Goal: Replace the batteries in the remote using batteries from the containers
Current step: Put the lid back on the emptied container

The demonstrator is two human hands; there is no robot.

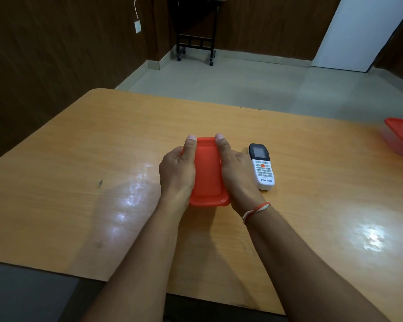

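A small container with an orange-red lid (207, 173) sits on the wooden table (79, 159) in the middle of the view. My left hand (176, 173) grips its left side and my right hand (236, 175) grips its right side, both thumbs lying along the lid's top. What is inside the container is hidden. A white and black remote (262, 167) lies face up on the table just right of my right hand, apart from the container.
A second container with an orange-red lid (401, 138) stands at the table's far right edge, partly cut off. Beyond the table are a tiled floor, a dark wheeled stand (196, 43) and wood-panelled walls.
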